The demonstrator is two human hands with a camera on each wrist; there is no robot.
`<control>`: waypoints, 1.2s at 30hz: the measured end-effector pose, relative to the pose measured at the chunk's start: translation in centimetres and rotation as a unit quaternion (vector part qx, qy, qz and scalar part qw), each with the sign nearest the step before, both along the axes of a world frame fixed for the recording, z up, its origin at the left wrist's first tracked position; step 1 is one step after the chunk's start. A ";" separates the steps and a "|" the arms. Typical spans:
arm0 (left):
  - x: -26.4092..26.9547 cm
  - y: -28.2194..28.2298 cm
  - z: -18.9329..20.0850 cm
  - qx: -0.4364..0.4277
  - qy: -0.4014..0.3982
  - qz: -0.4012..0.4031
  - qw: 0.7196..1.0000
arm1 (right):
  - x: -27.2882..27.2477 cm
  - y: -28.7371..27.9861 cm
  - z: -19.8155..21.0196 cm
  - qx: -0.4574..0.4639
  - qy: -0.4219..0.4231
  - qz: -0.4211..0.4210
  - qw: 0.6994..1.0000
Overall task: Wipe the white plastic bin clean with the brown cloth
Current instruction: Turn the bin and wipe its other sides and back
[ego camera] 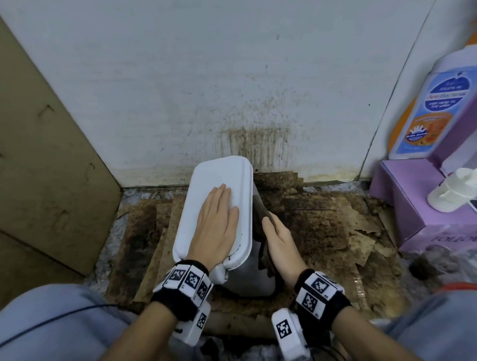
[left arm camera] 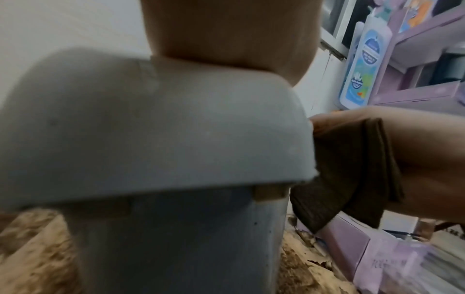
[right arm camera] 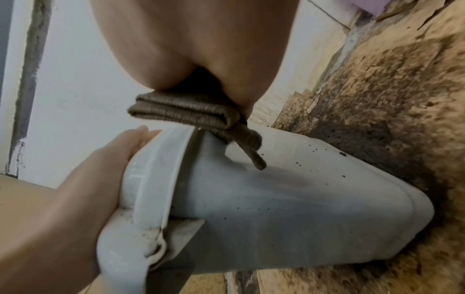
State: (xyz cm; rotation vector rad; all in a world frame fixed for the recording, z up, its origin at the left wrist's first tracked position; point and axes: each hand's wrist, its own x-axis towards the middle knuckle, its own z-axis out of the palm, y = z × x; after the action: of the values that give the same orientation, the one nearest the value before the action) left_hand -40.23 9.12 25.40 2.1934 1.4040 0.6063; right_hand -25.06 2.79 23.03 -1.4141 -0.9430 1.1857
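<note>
Plainly, the right hand (ego camera: pixel 279 240) had its grip closed on the folded brown cloth (right arm camera: pixel 186 110), pressing it flat against the bin's side wall just under the lid's overhang, right of centre in the head view. The left hand (ego camera: pixel 218 221) lay open, fingers straight, palm down on the closed lid (ego camera: pixel 223 176), steadying the white plastic bin (right arm camera: pixel 289 208) (it held nothing).

The bin stood at the middle of the head view on stained, flaking brown floor covering (ego camera: pixel 327 222), close to a pale wall (ego camera: pixel 183 65) streaked with dark drips. Dark specks dotted the bin's side in the right wrist view, and grime sat round the lid hinge at that picture's lower left.

By my reading the step in hand was wiping the side wall, with much left to do. The next move would call for firm strokes along that speckled wall while the left palm kept the bin from sliding or tipping, then turning it to reach the other faces.

At the right edge stood a purple box (ego camera: pixel 425 208) and a labelled bottle (ego camera: pixel 442 109).
</note>
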 end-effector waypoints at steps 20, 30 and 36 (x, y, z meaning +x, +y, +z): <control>-0.4 0.7 -0.8 0.006 0.005 -0.031 0.999 | -7.1 -0.8 -0.2 0.053 -0.100 -0.077 0.990; -0.8 0.9 -0.6 -0.010 -0.026 -0.015 0.999 | -11.9 -3.1 -1.9 0.099 -0.184 -0.181 0.961; -1.3 1.6 -1.0 -0.011 -0.022 -0.023 0.999 | -9.6 -1.1 -2.1 0.106 -0.167 -0.122 0.973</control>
State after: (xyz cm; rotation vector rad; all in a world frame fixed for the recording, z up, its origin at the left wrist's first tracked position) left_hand -41.57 10.69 24.40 2.1753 1.3279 0.6166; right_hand -34.63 1.74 20.95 -1.5311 -1.0560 0.6557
